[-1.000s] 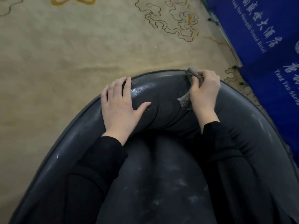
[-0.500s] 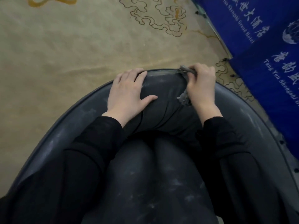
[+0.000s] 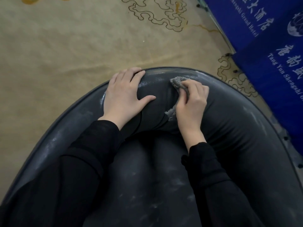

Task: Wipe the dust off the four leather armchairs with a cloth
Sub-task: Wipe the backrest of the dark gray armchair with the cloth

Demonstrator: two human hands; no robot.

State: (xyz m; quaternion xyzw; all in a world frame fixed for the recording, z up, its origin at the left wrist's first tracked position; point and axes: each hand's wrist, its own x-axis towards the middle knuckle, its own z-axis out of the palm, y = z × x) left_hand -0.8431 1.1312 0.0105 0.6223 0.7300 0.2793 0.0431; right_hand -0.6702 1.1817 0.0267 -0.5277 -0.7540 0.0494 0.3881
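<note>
A dark grey leather armchair (image 3: 229,122) with a curved backrest fills the lower frame, seen from above, its rim and seat streaked with pale dust. My left hand (image 3: 124,95) rests flat on top of the backrest, fingers straight and reaching over the far rim. My right hand (image 3: 191,102) grips a crumpled grey cloth (image 3: 177,82) and presses it against the inner face of the backrest, just below the rim. A tail of the cloth pokes out beneath the palm. Black sleeves cover both forearms.
Beige carpet (image 3: 73,46) with dark and gold cloud patterns lies beyond the chair. Blue fabric banners with white lettering (image 3: 265,51) stand at the upper right, close to the chair's right side.
My right hand with the cloth has slid left along the backrest and down off the rim. My left hand keeps its flat rest on the backrest top.
</note>
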